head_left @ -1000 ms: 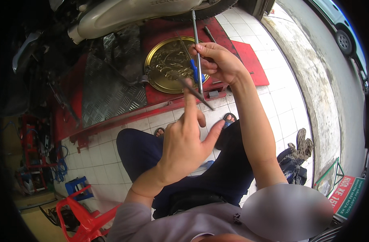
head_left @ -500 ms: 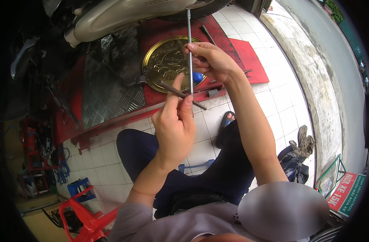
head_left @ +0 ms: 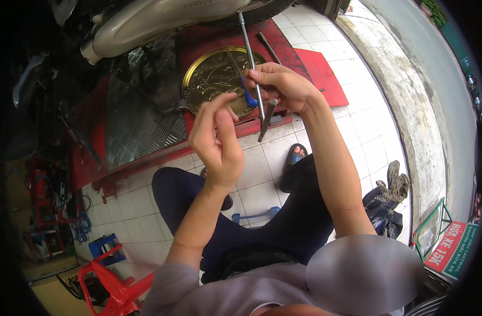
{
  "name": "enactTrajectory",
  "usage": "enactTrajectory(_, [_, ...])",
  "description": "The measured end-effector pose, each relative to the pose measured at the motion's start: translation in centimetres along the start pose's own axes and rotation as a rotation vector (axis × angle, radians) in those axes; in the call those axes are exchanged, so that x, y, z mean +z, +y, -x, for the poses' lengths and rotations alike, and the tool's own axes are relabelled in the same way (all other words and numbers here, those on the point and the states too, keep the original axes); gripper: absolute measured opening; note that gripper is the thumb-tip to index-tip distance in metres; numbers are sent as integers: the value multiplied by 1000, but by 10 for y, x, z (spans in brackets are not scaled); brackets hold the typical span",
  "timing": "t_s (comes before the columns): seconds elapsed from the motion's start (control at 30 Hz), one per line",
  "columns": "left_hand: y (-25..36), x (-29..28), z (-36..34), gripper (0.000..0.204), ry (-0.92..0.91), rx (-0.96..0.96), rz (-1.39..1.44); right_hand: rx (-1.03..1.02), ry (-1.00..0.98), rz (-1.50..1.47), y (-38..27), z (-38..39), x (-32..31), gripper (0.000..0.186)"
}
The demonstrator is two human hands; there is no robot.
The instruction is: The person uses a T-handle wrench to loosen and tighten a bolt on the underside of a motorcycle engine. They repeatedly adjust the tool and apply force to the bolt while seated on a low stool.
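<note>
My right hand (head_left: 284, 85) pinches the shiny shaft of a T-handle socket wrench (head_left: 246, 38) between thumb and fingers. The wrench's far end meets the motorcycle beside its tyre (head_left: 264, 13), just past the silver exhaust (head_left: 162, 26); the exact contact is too small to make out. At the near end, the dark crossbar (head_left: 268, 120) is tilted, pointing roughly toward me. My left hand (head_left: 218, 145) hangs left of the crossbar, fingers loosely bent and apart, touching nothing. Beneath the wrench, a screwdriver with a blue handle (head_left: 249, 95) lies on a round gold tray (head_left: 186, 87).
The tray sits on a red lift platform (head_left: 199, 37) with a diamond-plate panel (head_left: 146, 129). Another dark metal tool (head_left: 269, 46) lies to its right. A red plastic chair (head_left: 112, 287) and blue stool (head_left: 105, 248) stand lower left. Dark rags (head_left: 385, 208) lie on the right.
The crossbar has turned round the shaft. My left hand has come off it and moved left. My right hand has shifted slightly down and right, tilting the wrench's near end right.
</note>
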State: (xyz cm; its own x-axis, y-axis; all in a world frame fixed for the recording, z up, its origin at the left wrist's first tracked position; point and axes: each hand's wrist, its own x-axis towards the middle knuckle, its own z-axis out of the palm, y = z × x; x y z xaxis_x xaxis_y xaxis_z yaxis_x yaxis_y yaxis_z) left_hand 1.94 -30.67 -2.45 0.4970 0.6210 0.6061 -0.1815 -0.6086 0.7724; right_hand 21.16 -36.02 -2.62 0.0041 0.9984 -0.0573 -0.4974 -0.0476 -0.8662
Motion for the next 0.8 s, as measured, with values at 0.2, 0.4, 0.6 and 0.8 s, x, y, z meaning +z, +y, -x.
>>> enactTrajectory(0.2, [-66, 23, -71, 31, -376, -746, 710, -18, 56, -77, -4, 9, 5, 31])
enactTrajectory(0.4, [-90, 53, -80, 28, -559, -841, 1219, -65, 160, -117, 7, 13, 7, 35])
enactTrajectory(0.6, [-80, 69, -83, 24, -481, -881, 1311, -227, 815, 258, -5, 35, 46, 41])
enactTrajectory(0.8, [-71, 80, -78, 16, -366, -984, 1316, -1349, 1166, 1212, -44, 122, 94, 30])
